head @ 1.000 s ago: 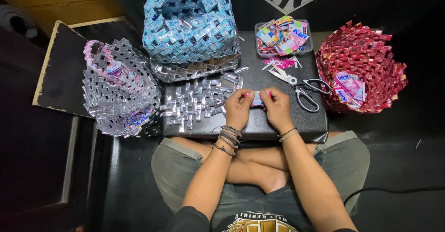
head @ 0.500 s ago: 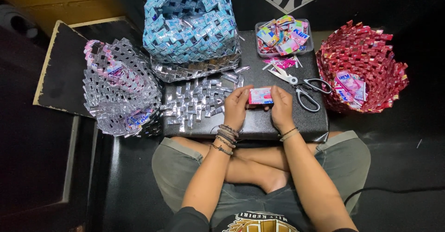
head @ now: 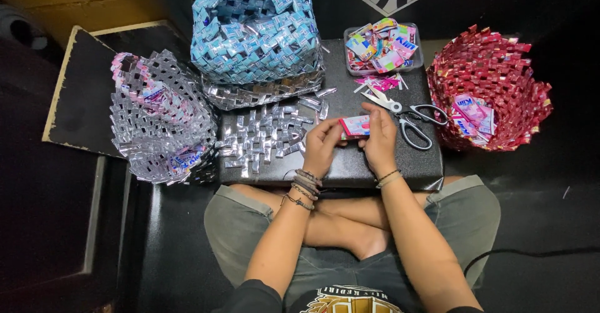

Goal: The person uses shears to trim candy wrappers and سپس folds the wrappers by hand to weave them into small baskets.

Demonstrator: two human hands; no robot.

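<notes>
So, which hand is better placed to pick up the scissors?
Right, probably. The right hand lies just beside the scissors, whose blades point toward it. The left hand sits farther away, on the other side of the pink wrapper both hands hold.

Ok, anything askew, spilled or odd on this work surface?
Nothing serious. A few pink scraps lie loose on the black board beside the tray, near open scissors. Both hands hold a folded wrapper.

Overhead light falls bright and sharp on the glossy black work board (head: 387, 163), glinting off the silver woven foil basket (head: 159, 122), while the surrounding floor sinks into deep shadow.
</notes>
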